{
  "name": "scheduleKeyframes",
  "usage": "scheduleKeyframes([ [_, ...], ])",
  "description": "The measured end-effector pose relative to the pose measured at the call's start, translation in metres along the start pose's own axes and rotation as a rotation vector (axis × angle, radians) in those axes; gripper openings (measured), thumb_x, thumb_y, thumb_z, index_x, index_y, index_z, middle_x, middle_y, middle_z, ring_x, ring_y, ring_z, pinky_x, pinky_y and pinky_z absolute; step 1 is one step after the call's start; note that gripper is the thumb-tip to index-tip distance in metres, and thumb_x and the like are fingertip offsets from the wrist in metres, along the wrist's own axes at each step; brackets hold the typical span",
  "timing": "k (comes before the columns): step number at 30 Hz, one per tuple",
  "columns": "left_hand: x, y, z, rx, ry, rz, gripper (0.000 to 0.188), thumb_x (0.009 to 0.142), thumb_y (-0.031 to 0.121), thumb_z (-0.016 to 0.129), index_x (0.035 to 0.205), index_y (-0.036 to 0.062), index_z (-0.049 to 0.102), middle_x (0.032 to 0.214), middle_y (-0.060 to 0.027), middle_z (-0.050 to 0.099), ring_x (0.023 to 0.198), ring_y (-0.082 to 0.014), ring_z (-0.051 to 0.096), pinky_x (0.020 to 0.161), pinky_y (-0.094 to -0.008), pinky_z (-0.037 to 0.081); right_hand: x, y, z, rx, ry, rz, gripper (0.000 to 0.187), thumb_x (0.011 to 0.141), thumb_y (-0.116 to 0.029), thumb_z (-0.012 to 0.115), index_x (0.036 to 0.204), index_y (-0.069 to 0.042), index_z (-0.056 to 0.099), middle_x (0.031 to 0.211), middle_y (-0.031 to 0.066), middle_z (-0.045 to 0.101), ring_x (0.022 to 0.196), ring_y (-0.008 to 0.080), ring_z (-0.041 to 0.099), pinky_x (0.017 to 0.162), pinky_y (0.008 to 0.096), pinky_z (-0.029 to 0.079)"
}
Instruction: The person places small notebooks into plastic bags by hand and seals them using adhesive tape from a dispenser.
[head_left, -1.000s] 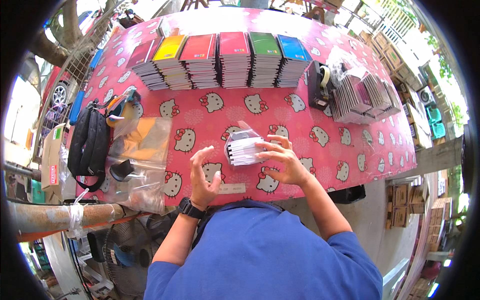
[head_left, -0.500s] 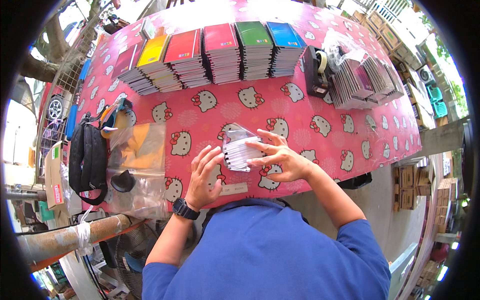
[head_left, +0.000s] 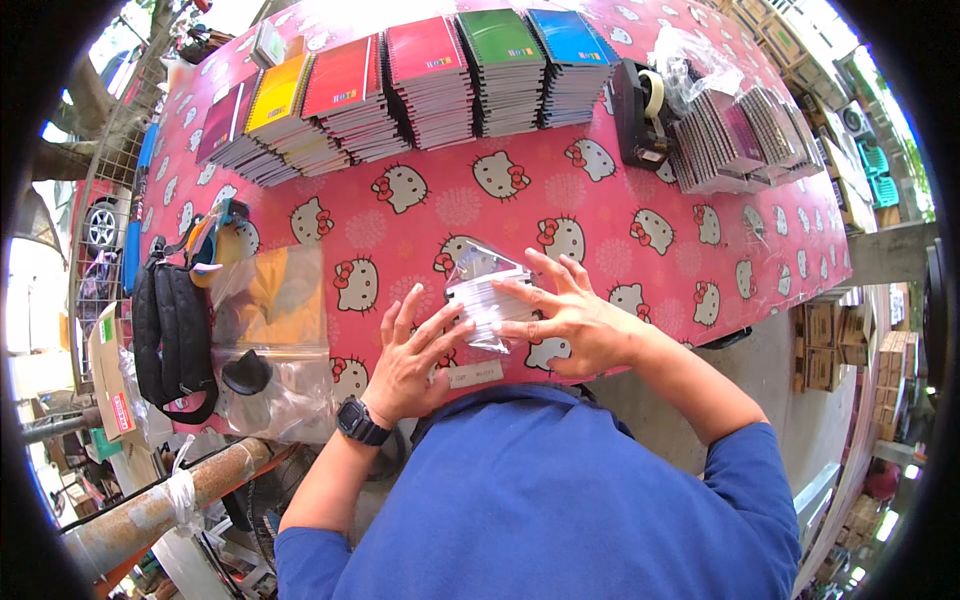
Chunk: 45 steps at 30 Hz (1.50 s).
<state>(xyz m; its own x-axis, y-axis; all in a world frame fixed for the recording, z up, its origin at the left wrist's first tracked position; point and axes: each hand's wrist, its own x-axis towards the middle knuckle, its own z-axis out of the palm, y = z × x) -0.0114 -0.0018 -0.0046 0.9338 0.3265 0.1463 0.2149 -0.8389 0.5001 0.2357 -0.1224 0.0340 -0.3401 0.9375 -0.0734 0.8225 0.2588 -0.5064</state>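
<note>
A small stack of white-edged pads or notebooks (head_left: 487, 305) in clear plastic wrap lies near the table's front edge. The loose end of the clear wrap (head_left: 478, 262) sticks up at its far side. My left hand (head_left: 412, 355), fingers spread, reaches the stack's left side with its fingertips. From the right, my right hand (head_left: 580, 318) rests outstretched fingers on the stack's right part, its thumb apart. Neither hand is closed round the stack. Close to the table edge, between my hands, lies a white printed strip (head_left: 473, 376).
Stacks of coloured spiral notebooks (head_left: 430, 95) line the far side. A black tape dispenser (head_left: 640, 115) stands beside bundled notebooks (head_left: 735, 140) at the far right. At left are a black bag (head_left: 172, 335) and clear plastic bags (head_left: 275, 400). A rusty pipe (head_left: 170, 500) runs at lower left.
My left hand has moved right, bringing its fingertips to the stack's left side. My right hand stays on the stack. The whole view has shifted slightly.
</note>
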Motion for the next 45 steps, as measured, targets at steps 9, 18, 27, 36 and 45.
scheduleKeyframes([
  [9,0.03,-0.004,-0.006,-0.062,-0.155,0.086,0.073,0.059,0.007,0.06,0.128,0.0279,0.05,0.145,0.0007,0.033,0.139,-0.0375,0.007,0.111,-0.0532,0.002,0.008,0.003,0.001,0.065,-0.018,-0.025,0.07,0.055,-0.019,0.072,0.122,-0.031,0.056,0.15,0.0043,0.02,0.136,0.0431,0.007,0.105,0.0617,0.014],
  [18,0.031,0.005,-0.008,0.099,-0.17,0.06,0.072,0.058,0.009,0.061,0.126,0.0311,0.052,0.143,0.0002,0.035,0.138,-0.0377,0.01,0.11,-0.0568,0.006,0.019,0.06,-0.021,0.447,0.384,-0.108,0.047,0.069,-0.026,0.073,0.113,-0.011,0.063,0.131,0.0103,0.05,0.127,0.0252,0.038,0.105,0.0416,0.028],
  [27,0.036,0.013,-0.006,0.009,-0.125,0.041,0.069,0.059,0.008,0.06,0.124,0.0297,0.053,0.14,0.0005,0.037,0.136,-0.0354,0.019,0.109,-0.0574,0.014,-0.024,0.307,-0.066,0.199,1.069,1.237,0.037,0.075,-0.041,0.067,0.084,-0.006,0.07,0.082,0.0137,0.068,0.081,0.0292,0.064,0.076,0.0357,0.047],
  [36,0.028,0.008,0.002,-0.03,-0.079,0.029,0.069,0.059,0.007,0.06,0.125,0.028,0.05,0.141,-0.0001,0.035,0.133,-0.0376,0.022,0.107,-0.0578,0.019,-0.026,0.252,-0.024,0.396,1.456,0.889,0.02,0.08,-0.021,0.07,0.077,-0.002,0.068,0.064,0.0044,0.062,0.049,0.0108,0.049,0.048,0.0271,0.038],
  [45,0.03,0.007,0.0,-0.017,-0.079,0.044,0.073,0.059,0.012,0.066,0.127,0.0303,0.049,0.142,-0.0008,0.034,0.133,-0.0376,0.023,0.106,-0.0584,0.019,0.027,0.166,-0.023,1.279,0.503,0.677,0.013,0.08,-0.021,0.069,0.083,-0.009,0.066,0.065,-0.0039,0.053,0.052,0.0029,0.042,0.042,0.0199,0.029],
])
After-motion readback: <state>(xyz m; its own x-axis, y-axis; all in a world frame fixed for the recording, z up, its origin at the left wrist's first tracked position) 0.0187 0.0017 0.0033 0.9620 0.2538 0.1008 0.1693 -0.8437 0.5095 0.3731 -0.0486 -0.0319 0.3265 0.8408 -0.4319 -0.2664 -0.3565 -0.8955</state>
